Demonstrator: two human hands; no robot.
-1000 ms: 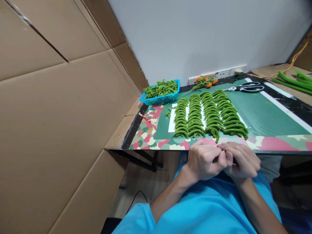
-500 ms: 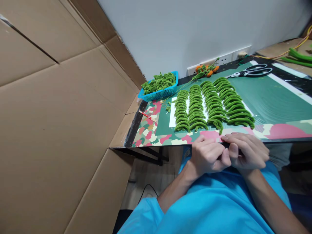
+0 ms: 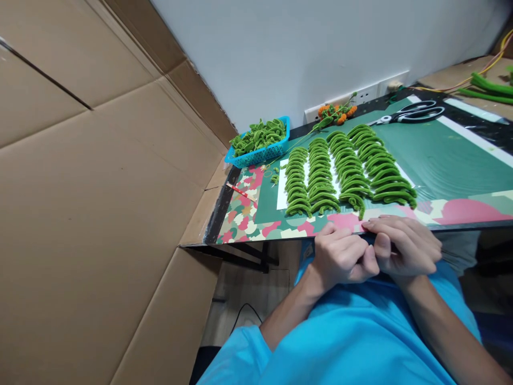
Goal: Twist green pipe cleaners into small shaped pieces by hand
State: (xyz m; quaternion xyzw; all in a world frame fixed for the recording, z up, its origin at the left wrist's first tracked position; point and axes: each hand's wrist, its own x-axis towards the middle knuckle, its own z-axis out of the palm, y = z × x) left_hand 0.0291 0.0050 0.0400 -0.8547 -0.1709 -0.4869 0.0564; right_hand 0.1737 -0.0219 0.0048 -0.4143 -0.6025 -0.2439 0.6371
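The person is sitting at the near edge of the table (image 3: 460,206), both hands pressed together just below that edge, over a blue shirt (image 3: 352,342). The left hand (image 3: 342,256) is curling into a loose fist, its knuckles touching the right hand (image 3: 406,248), whose fingers are folding down side by side with the thumb tucked against the left hand. Something dark is showing in the small gap between the two hands (too little of it is showing to tell what it is, or whether either hand is really gripping it).

Just beyond the hands, on the table, four rows of curved green pieces (image 3: 344,171) are lying on a white sheet (image 3: 282,195) atop a green mat (image 3: 449,160); the nearest piece is ending almost at the fingertips. Farther back on the table, toward the wall, a blue basket (image 3: 256,156) is holding more of the green pieces, an orange-flowered sprig (image 3: 336,113) is lying beside it, and a pair of scissors (image 3: 417,113) is resting at the mat's far edge. A red pencil (image 3: 240,191) is lying at the table's left side, next to large cardboard panels (image 3: 100,203).
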